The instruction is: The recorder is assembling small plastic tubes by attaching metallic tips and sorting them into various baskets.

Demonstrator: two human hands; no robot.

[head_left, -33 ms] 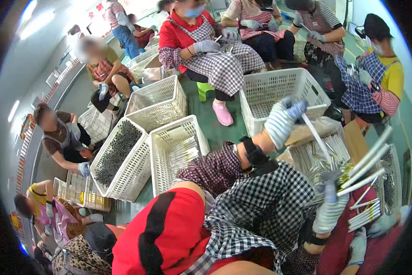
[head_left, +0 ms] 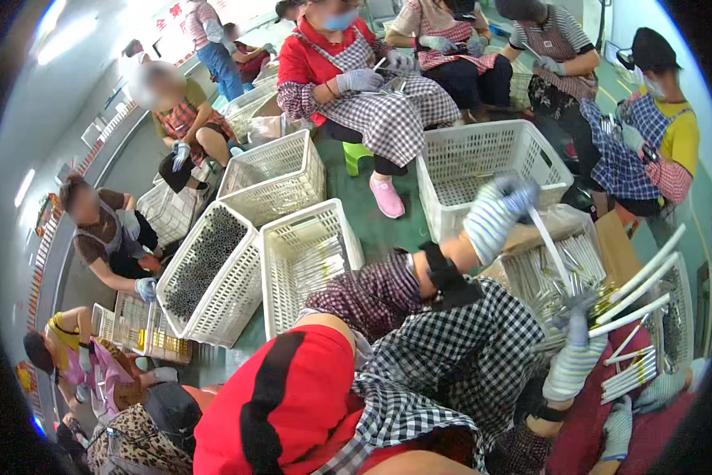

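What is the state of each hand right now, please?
Left hand: closed, holding a white tube near its upper end.
Right hand: closed, holding several long white tubes.

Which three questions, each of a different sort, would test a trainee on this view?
1. Open: What does the wearer's left hand grip?
2. True or false: The wearer's right hand wears a striped glove.
3. Multiple choice: What colour is the stool near the pink shoe? (a) red (b) green (c) yellow

Key: 1. A white tube, near its upper end. 2. True. 3. (b).
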